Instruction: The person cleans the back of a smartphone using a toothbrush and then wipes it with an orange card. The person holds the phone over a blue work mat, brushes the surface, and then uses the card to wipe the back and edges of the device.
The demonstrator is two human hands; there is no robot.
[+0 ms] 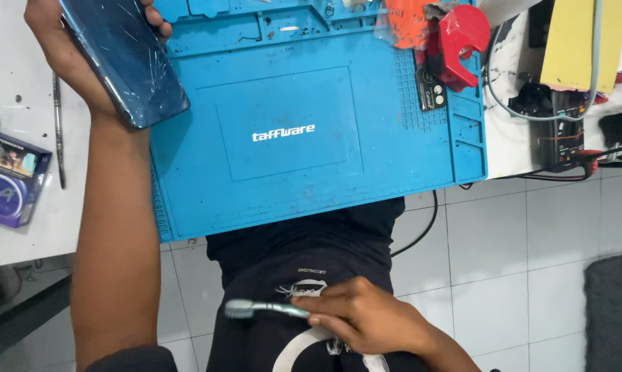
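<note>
My left hand point(70, 52) holds a dark blue phone point(126, 58) with a cracked back, raised over the upper left corner of the blue work mat point(290, 186). My right hand point(366, 317) is low, in front of my dark shirt and below the table edge. It grips a pale green toothbrush point(262, 308) whose bristled head points left. The two hands are far apart.
Metal tweezers point(58, 131) lie on the white table left of my forearm. A purple box point(8, 179) sits at the left edge. A red tool point(459, 45) and an orange item point(407, 21) rest at the mat's top right. Cables and a black device point(562, 127) lie at right, above a white tiled floor.
</note>
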